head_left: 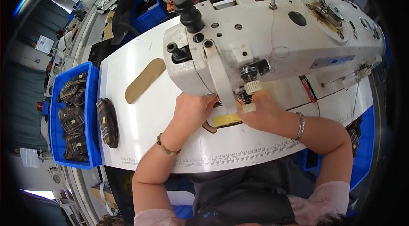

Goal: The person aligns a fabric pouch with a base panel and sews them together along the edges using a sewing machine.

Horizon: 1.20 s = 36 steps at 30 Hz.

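Note:
A white sewing machine (272, 43) stands on the white table, its head above both my hands. My left hand (190, 110) lies left of the needle area, fingers closed together toward it. From the other side my right hand (263, 112) reaches in with bent, closed fingers, partly covered by the machine's knobs (252, 86). What the fingertips hold is hidden under the machine head. Between my hands shows a yellow plate (226, 119), with a small brown rounded piece (209, 127) sticking out beside it. A long tan insole-shaped piece (145, 80) lies farther left.
On the left, a blue bin (94, 119) holds several dark plaid fabric items, with a plaid pouch (107, 123) beside it. Red-handled snips (307, 89) lie under the machine arm. A printed ruler (221, 158) runs along the near table edge. Another blue bin (364, 153) sits right.

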Available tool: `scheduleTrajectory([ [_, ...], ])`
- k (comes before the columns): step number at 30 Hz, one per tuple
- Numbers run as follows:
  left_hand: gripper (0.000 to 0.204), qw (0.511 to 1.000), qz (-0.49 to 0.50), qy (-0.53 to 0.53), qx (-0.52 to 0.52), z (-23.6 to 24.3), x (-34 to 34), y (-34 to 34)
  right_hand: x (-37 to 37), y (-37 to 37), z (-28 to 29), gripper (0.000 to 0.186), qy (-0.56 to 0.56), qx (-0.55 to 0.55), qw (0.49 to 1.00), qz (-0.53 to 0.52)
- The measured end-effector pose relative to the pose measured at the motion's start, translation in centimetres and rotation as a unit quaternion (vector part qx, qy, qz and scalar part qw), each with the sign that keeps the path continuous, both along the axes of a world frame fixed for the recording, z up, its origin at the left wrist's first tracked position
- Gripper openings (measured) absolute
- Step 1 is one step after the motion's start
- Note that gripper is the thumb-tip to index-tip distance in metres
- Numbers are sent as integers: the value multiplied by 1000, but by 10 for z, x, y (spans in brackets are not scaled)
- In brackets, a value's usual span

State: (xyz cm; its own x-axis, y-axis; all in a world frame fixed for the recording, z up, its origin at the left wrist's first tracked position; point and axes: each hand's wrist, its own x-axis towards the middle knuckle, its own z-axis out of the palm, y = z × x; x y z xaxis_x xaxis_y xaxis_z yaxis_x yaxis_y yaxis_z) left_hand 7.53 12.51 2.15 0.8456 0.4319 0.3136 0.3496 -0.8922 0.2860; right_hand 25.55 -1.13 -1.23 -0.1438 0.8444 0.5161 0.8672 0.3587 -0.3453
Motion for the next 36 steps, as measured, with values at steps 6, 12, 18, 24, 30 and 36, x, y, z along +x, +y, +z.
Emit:
scheduleTrajectory([
  [6,16,999,13,39,34,4,0,-4,3,0,4,14,-67,-6,997,24],
  [12,10,997,13,28,70,1,1,-1,4,3,8,15,-108,-6,994,24],
  [18,10,995,9,-4,98,0,3,-3,2,2,6,17,-103,-21,994,15],
  [24,12,994,22,-23,103,0,5,-4,-1,-1,9,16,-109,-37,993,0],
  [30,14,994,29,-34,102,7,9,-7,0,2,5,15,-103,-12,995,2],
  [36,22,993,30,-42,108,9,11,-9,-1,-2,17,14,-116,-15,993,16],
])
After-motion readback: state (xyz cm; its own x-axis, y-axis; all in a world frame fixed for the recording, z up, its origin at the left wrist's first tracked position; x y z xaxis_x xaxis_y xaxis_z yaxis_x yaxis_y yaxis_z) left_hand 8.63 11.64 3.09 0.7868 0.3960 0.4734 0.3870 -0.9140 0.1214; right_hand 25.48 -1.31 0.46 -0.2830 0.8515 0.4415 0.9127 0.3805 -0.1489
